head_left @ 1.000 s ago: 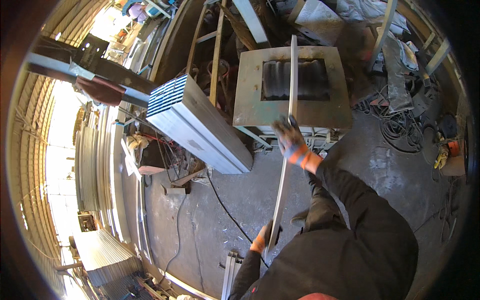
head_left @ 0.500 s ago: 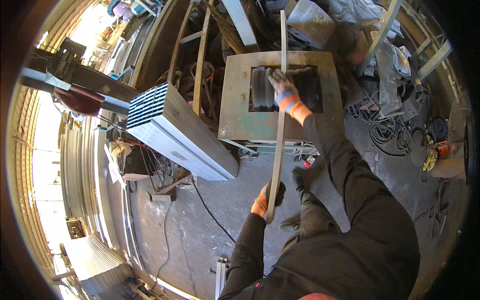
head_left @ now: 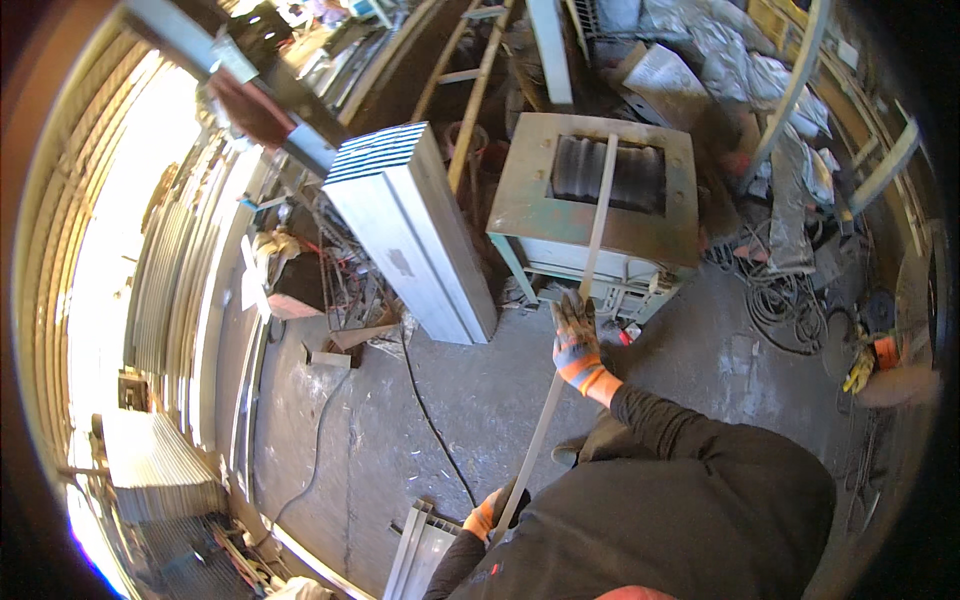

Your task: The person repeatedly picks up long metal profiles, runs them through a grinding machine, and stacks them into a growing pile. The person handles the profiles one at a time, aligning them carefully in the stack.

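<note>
A long, thin metal bar (head_left: 602, 215) slants from a bench-like machine (head_left: 521, 190) down toward my body. Its far end lies over a dark, ribbed roller (head_left: 580, 176) in the machine's top opening. My left hand (head_left: 486, 512), gloved in orange and dark grey, is closed around the bar near its lower end. Just in front of the machine, my gloved right hand (head_left: 577, 345) rests on the bar with fingers stretched along it. The bar passes beneath that palm.
Left of the machine leans a bundle of silver metal profiles (head_left: 415, 250). More profiles (head_left: 422, 550) lie beside my left forearm. A black cable (head_left: 425, 400) crosses the floor. Coiled hoses (head_left: 782, 310) lie at right, and long stacked panels (head_left: 175, 300) stand at left.
The bar has slid back toward my body, its far end now over the roller. Both hands have come nearer me, the right from above the roller to before the machine. The view has shifted.
</note>
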`<state>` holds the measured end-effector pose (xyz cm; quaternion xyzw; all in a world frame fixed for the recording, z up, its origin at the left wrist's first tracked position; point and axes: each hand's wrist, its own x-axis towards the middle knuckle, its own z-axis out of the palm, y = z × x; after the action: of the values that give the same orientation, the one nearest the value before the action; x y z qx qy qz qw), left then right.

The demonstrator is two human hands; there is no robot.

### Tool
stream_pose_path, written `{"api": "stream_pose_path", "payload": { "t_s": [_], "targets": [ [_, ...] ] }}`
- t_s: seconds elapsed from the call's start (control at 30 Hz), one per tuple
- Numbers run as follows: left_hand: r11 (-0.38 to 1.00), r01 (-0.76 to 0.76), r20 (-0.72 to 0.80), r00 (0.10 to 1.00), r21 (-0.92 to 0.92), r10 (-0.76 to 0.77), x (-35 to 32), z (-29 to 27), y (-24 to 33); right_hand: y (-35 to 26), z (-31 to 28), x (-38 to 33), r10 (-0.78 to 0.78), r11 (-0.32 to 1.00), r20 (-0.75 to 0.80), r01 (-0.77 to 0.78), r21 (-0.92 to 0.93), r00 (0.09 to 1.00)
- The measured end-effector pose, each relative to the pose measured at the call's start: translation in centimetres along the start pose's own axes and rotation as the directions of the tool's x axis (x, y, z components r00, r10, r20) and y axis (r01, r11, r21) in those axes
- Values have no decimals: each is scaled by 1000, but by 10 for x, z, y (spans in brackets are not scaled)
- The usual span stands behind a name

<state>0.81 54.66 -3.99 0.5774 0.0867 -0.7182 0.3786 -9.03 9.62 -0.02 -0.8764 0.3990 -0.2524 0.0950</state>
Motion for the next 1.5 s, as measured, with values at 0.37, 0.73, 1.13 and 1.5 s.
{"api": "stream_pose_path", "payload": {
  "t_s": [0.37,0.73,1.13,1.5],
  "targets": [
    [612,-312,-211,746,727,631,-121,-130,-62,3,-23,2,581,371,405,-672,641,706],
    [16,-348,20,101,937,995,-51,-155,113,-32,-197,220,-63,-125,495,-499,857,866],
    [873,10,-714,579,488,393,126,-217,103,-119,190,323,22,775,165,-122,620,986],
    [971,-78,-813,535,224,230,67,-183,135,-89,457,353,207,758,464,-441,480,861]
  ]
}}
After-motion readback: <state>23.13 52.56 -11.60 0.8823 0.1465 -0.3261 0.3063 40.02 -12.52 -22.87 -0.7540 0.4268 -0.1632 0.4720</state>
